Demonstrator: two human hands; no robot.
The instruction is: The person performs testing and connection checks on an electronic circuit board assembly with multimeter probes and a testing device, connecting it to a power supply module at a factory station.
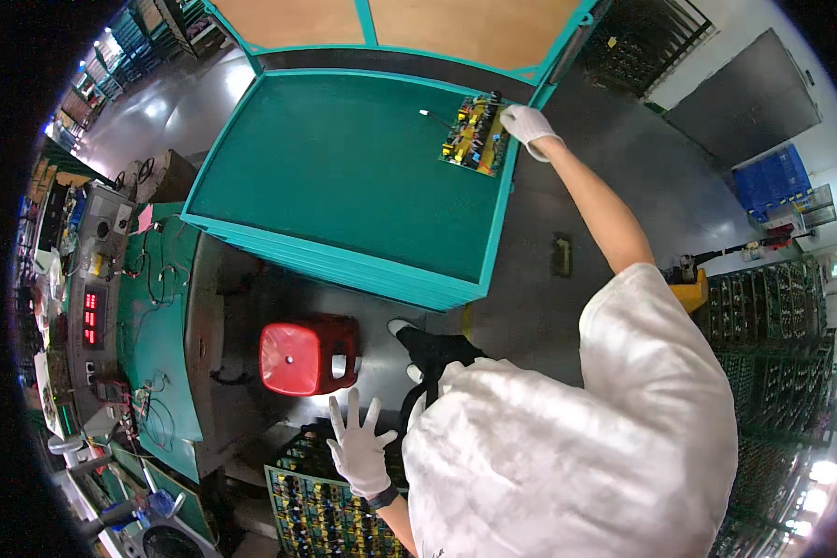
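A populated circuit board lies at the far right corner of a green-topped cart, with a short white-ended wire sticking out from its left side. My right hand, in a white glove, is closed at the board's right edge; its fingertips are partly hidden there. Low in the view, my left hand hangs open with the gloved fingers spread, holding nothing. Beneath and beside it is a rack tray filled with several similar boards.
A red stool stands in front of the cart. To the left runs a green workbench with loose cables and a test instrument with a red display. Racks of boards line the right side, near a blue crate.
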